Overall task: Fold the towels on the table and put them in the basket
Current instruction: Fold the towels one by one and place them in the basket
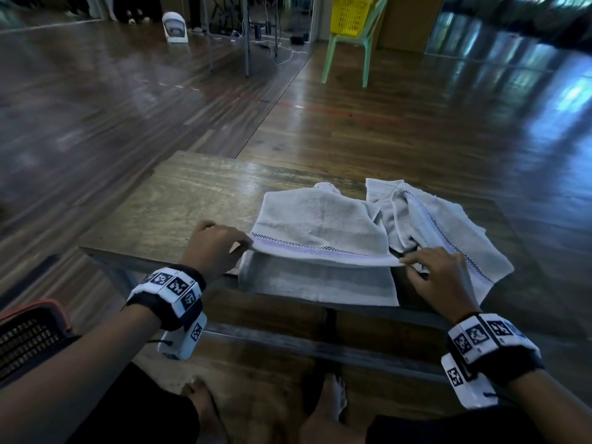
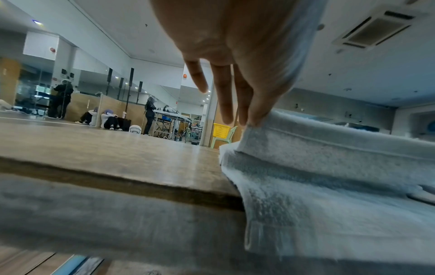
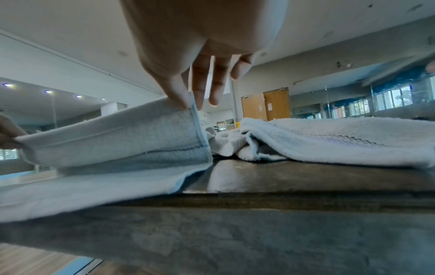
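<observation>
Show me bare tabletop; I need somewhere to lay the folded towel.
Free: the table's left part, from the left hand to the far edge. Crowded: the right side, where the held towel adjoins a crumpled towel beyond the right hand.

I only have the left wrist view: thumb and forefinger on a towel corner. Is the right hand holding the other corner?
Observer: Yes, the right hand pinches the other near corner of the same towel, level with the left hand.
Operator: Any other towel on the table?
Observer: One, a crumpled towel lying right of the one you hold, and touching it.
Operator: Where is a basket?
Observer: A dark basket sits low at your left, beside the left forearm.
</observation>
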`<act>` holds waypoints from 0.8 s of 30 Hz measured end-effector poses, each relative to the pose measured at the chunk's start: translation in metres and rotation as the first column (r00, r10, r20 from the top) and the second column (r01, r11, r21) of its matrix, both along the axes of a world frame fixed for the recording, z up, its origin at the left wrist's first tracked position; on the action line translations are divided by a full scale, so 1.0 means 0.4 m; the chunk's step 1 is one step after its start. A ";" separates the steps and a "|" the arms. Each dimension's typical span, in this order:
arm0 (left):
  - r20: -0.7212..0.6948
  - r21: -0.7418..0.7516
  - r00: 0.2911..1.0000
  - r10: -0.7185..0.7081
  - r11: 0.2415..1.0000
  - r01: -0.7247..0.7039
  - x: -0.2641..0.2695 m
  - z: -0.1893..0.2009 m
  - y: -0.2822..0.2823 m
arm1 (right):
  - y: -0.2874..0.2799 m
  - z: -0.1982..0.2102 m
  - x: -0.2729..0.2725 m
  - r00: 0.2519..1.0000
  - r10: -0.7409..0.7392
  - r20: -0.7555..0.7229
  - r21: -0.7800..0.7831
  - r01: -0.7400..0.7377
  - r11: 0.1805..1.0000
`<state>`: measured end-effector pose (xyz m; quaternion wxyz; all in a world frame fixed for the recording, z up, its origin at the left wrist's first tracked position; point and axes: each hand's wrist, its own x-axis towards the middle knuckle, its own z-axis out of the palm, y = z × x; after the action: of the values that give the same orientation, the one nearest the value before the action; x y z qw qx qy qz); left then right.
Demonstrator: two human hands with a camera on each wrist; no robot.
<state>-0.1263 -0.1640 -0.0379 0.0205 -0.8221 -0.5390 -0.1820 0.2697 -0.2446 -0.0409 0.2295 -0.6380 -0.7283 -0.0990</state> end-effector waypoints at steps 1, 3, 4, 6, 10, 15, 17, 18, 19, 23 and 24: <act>-0.020 -0.016 1.000 -0.011 1.000 0.010 -0.006 -0.005 -0.012 | -0.010 -0.002 0.000 1.000 0.020 0.017 -0.009 -0.020 1.000; -0.092 -0.065 0.995 -0.028 0.998 0.022 -0.018 -0.023 -0.030 | -0.025 -0.014 0.000 0.996 0.059 0.060 -0.048 -0.057 0.997; -0.114 -0.092 0.993 -0.036 0.995 0.026 -0.021 -0.034 -0.035 | -0.030 -0.023 0.000 0.994 0.072 0.079 -0.083 -0.065 0.994; -0.125 -0.140 0.991 -0.055 0.989 0.037 -0.020 -0.057 -0.042 | -0.033 -0.041 0.000 0.990 0.083 0.112 -0.150 -0.065 0.986; -0.102 -0.160 0.992 -0.069 0.986 0.052 -0.005 -0.093 -0.044 | -0.018 -0.084 0.009 0.993 0.102 0.067 -0.249 -0.082 0.965; -0.084 -0.128 0.996 -0.026 0.992 0.016 0.008 -0.102 -0.013 | 0.008 -0.092 0.010 0.992 0.056 0.116 -0.257 -0.024 0.966; -0.105 -0.127 0.994 -0.012 0.992 -0.001 0.017 -0.095 0.012 | 0.020 -0.094 0.005 0.990 0.030 0.139 -0.243 0.004 0.970; -0.116 -0.135 0.993 -0.010 0.991 -0.006 0.021 -0.093 0.025 | 0.026 -0.095 0.003 0.990 0.009 0.141 -0.238 0.025 0.971; -0.128 -0.144 0.992 -0.011 0.990 -0.007 0.025 -0.090 0.038 | 0.033 -0.096 0.001 0.990 -0.013 0.138 -0.237 0.046 0.970; -0.221 -0.206 0.974 -0.049 0.979 0.003 0.036 -0.072 0.069 | 0.049 -0.094 -0.003 0.996 -0.036 0.087 -0.270 0.058 0.961; -0.254 -0.232 0.965 -0.073 0.973 0.013 0.034 -0.068 0.069 | 0.049 -0.092 -0.002 0.996 -0.021 0.083 -0.281 0.044 0.959</act>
<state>-0.1126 -0.1362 -0.0653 -0.0074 -0.8473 -0.5310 -0.0097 0.2690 -0.2251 -0.0777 0.1052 -0.6716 -0.7330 -0.0229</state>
